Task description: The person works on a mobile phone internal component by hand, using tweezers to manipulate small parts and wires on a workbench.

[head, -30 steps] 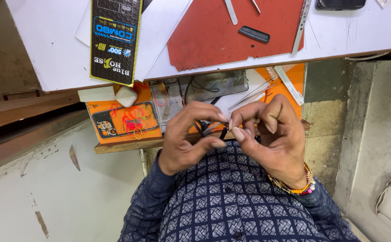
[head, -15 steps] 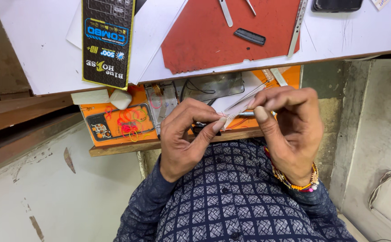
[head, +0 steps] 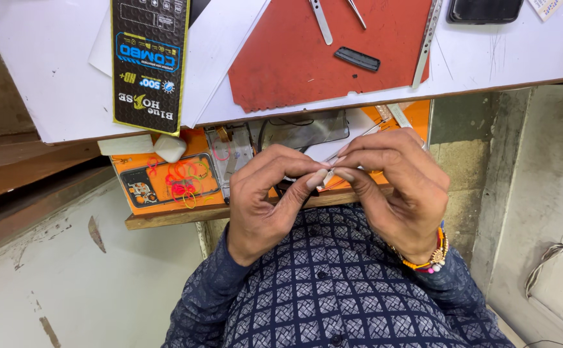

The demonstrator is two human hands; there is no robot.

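Both my hands are raised in front of my chest, fingertips meeting over an open drawer. My right hand (head: 401, 193), with a beaded bracelet at the wrist, pinches thin metal tweezers (head: 354, 146) that slant up to the right. My left hand (head: 265, 203) pinches a small pale piece (head: 325, 176) between thumb and forefinger, right at the tweezers' lower end. The piece is too small to make out, and my fingers hide most of it.
The drawer holds an orange tray (head: 165, 187) with coloured rubber bands, a dark glass panel (head: 304, 132) and white blocks (head: 127, 144). Above it, the white worktop (head: 56, 77) carries a red mat (head: 294, 64), a black packet (head: 149, 61), metal tools (head: 321, 20), a small black part (head: 357, 59) and a phone (head: 484, 9).
My hands have risen slightly and drawn closer together. The tweezers, out of sight a second ago, now stick out from my right fingers, and both sets of fingertips have closed on the small piece.
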